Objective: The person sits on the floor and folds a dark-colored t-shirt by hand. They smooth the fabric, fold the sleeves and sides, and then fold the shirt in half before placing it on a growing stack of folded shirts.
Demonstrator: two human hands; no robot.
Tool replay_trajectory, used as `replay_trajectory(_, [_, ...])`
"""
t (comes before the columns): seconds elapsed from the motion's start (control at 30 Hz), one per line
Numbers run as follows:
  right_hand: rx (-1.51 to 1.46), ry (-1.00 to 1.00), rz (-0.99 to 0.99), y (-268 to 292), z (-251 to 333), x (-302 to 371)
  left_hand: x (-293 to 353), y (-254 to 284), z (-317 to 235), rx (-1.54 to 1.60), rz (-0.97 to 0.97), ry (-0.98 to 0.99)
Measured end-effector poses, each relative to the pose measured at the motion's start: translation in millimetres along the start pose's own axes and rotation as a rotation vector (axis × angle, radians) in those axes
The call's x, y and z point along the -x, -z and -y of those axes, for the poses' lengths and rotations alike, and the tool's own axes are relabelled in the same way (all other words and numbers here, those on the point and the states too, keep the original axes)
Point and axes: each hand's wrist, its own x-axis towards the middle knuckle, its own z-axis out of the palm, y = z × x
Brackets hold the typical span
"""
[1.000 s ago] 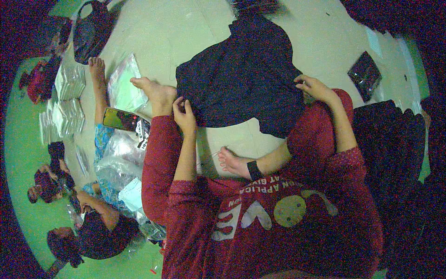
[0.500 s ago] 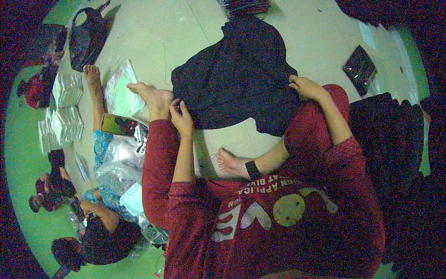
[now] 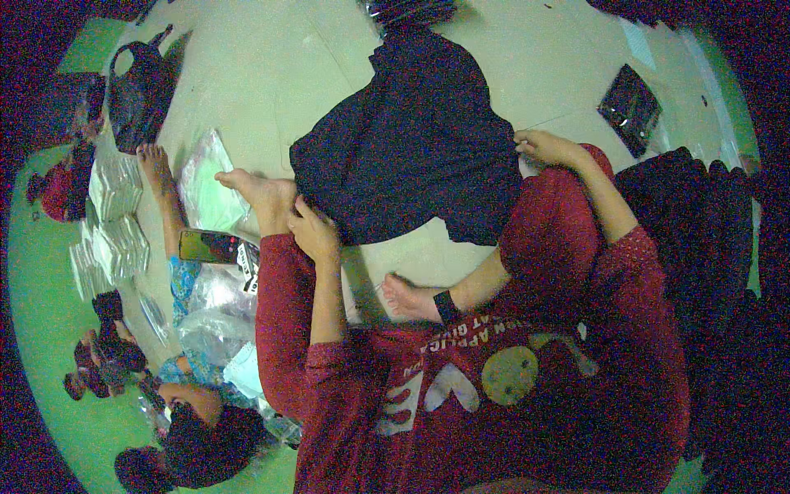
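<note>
A dark navy garment [image 3: 411,140] lies spread on the pale floor in front of me. My left hand [image 3: 313,230] pinches its near left edge, beside my bare left foot [image 3: 255,191]. Over on the other side, my right hand [image 3: 550,148] grips the garment's right edge, above my raised red-clad knee. My other bare foot [image 3: 407,298] rests under the garment's near hem. I wear a red top and red trousers.
A person sits at my left, a leg [image 3: 160,185] stretched out, with a phone [image 3: 206,245] and clear plastic bags [image 3: 210,177] nearby. A black bag [image 3: 140,86] lies far left. A bagged dark item [image 3: 629,107] lies at right, dark clothes [image 3: 699,239] piled beside me.
The view has shifted slightly. Both hands stay on the garment's edges; the garment looks a little more drawn in toward me.
</note>
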Motion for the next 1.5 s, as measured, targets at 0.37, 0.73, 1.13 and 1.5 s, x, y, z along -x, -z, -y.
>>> replay_trajectory(0.37, [-0.021, -0.022, -0.129, 8, -2, 17, -74, -34, -191, 0.336, 0.473, -0.427])
replay_trajectory(0.73, [-0.309, -0.025, -0.232, 18, -10, 15, -97, -63, -221, 0.974, 0.361, -0.166])
replay_trajectory(1.13, [-0.690, 0.098, -0.457, 40, 9, 26, 7, -31, -245, 0.511, 0.188, -0.750])
replay_trajectory(1.5, [0.067, 0.275, -0.306, -29, 89, -21, 7, -23, -88, 0.205, 0.041, -0.080])
